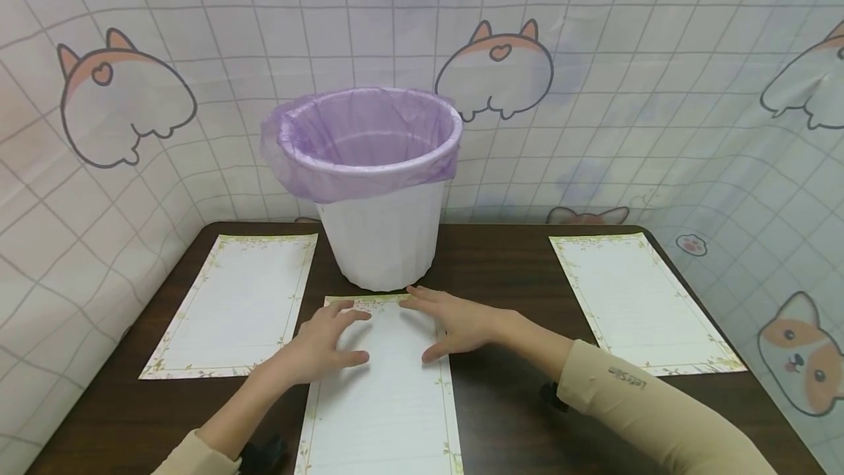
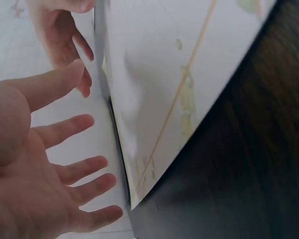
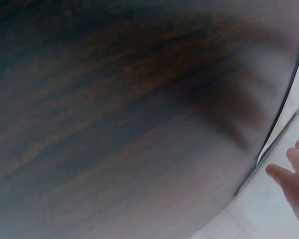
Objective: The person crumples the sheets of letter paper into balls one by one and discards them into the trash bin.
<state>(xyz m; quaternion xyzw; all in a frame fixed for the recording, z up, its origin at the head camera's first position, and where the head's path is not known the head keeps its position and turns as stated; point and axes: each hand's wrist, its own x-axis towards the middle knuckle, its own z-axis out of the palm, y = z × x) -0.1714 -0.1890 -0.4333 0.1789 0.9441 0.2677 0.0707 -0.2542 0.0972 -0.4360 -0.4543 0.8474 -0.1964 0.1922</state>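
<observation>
A floral-bordered white sheet (image 1: 385, 402) lies flat on a dark wood counter (image 1: 508, 416), its far end just short of a white bin (image 1: 382, 237) with a purple liner (image 1: 369, 183) at twelve o'clock. A person's left hand (image 1: 318, 347) hovers by the sheet's ten o'clock edge, the right hand (image 1: 464, 325) by its one o'clock edge; both hands' fingers are spread wide, holding nothing. A second sheet (image 1: 244, 299) lies at ten o'clock, a third sheet (image 1: 639, 299) at two.
</observation>
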